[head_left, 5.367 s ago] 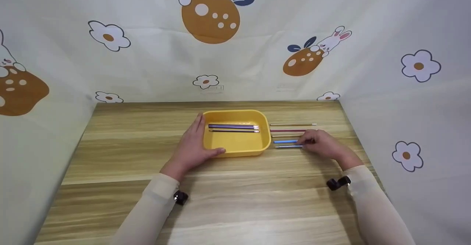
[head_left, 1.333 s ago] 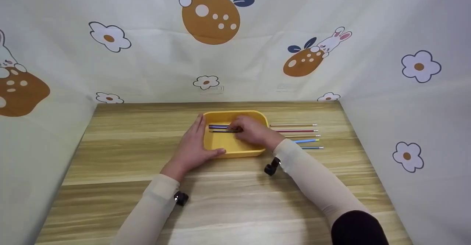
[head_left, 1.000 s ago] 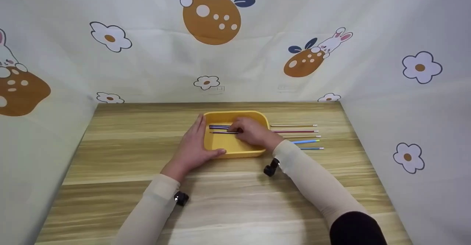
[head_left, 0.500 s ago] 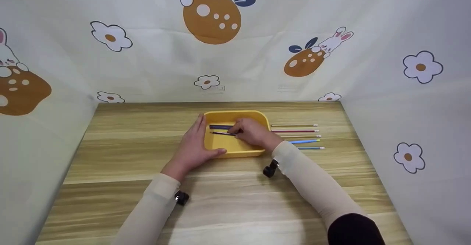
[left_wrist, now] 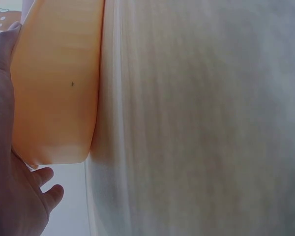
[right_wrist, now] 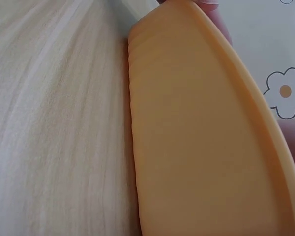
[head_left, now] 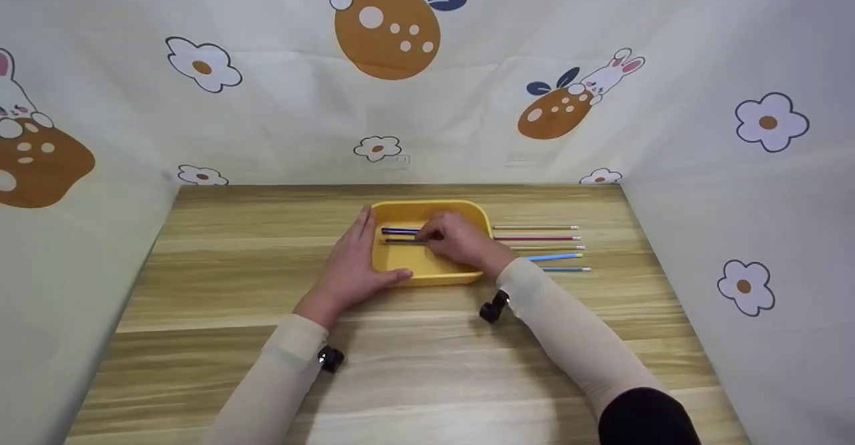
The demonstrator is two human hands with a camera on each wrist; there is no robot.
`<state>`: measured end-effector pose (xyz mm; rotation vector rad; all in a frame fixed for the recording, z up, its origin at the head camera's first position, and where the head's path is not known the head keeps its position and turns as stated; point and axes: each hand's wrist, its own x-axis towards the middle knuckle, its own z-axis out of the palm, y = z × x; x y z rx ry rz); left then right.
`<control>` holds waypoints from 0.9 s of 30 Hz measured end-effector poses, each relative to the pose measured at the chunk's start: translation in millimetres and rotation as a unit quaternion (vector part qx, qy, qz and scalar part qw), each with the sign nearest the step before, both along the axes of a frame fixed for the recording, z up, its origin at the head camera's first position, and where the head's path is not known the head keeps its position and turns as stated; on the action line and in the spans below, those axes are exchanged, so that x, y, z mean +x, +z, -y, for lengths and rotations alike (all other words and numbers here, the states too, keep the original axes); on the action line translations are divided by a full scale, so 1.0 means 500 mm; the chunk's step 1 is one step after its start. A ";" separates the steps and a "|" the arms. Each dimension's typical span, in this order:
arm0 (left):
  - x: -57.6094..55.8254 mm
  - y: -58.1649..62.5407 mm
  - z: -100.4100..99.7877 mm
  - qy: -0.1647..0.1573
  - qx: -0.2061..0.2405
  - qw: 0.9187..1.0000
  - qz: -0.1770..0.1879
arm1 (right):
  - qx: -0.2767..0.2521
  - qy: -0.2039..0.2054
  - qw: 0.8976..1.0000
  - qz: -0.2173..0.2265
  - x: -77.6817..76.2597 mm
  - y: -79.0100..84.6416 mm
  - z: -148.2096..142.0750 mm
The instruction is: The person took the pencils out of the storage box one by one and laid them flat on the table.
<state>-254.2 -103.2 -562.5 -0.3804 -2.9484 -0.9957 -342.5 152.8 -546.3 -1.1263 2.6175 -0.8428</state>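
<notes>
In the head view a yellow plastic tray (head_left: 441,278) stands on the table. My left hand (head_left: 344,268) grips its left end, thumb along the near rim and fingers around the far corner. The left wrist view shows this hand (left_wrist: 19,201) against the tray's outer wall (left_wrist: 59,98). Inside the tray, my right hand (head_left: 461,239) pinches a dark pencil (head_left: 403,241), whose right end the hand hides. Just behind lie blue-purple pencils (head_left: 398,230), partly covered by the fingers. In the right wrist view the tray's wall (right_wrist: 196,123) blocks most of the right hand.
Right of the tray, several pencils lie roughly side by side: a tan one (head_left: 534,227), a red one (head_left: 541,238) and a bright blue one (head_left: 554,257) among them. The right forearm crosses their near left ends. A patterned curtain (head_left: 280,117) encloses the table (head_left: 414,365).
My right hand has moved left from the blue pencils on the table into the tray. There the dark pencil has shifted slightly toward the near side. The left hand keeps its place.
</notes>
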 end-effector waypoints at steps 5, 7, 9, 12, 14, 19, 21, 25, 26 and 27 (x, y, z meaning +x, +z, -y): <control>0.000 -0.001 0.000 -0.001 0.006 1.000 -0.001 | -0.025 -0.004 0.999 0.023 0.002 0.008 0.000; -0.001 -0.003 0.000 -0.002 0.005 1.000 0.000 | -0.029 -0.001 0.999 0.029 0.003 0.010 -0.001; -0.002 -0.004 0.001 -0.001 0.004 1.000 0.000 | -0.030 0.002 0.999 0.038 0.006 0.012 -0.002; -0.002 -0.005 0.002 -0.003 0.002 1.000 -0.005 | -0.029 0.008 0.998 0.051 0.011 0.020 -0.004; -0.001 -0.004 0.003 -0.005 0.001 1.000 -0.009 | -0.029 0.010 0.998 0.059 0.015 0.027 -0.006; 0.002 -0.002 0.003 -0.004 0.003 1.000 -0.009 | -0.030 0.020 0.997 0.065 0.022 0.040 -0.017; 0.002 -0.001 0.002 -0.003 0.005 1.000 -0.007 | -0.031 0.028 0.997 0.059 0.024 0.043 -0.023; 0.000 -0.001 0.001 0.000 0.004 1.000 -0.002 | -0.038 0.045 0.997 0.048 0.028 0.053 -0.036; 0.000 -0.001 0.001 0.001 0.003 1.000 -0.001 | -0.040 0.046 0.997 0.050 0.029 0.056 -0.039; 0.000 -0.001 0.001 0.002 0.002 1.000 0.001 | -0.041 0.047 0.997 0.052 0.030 0.059 -0.041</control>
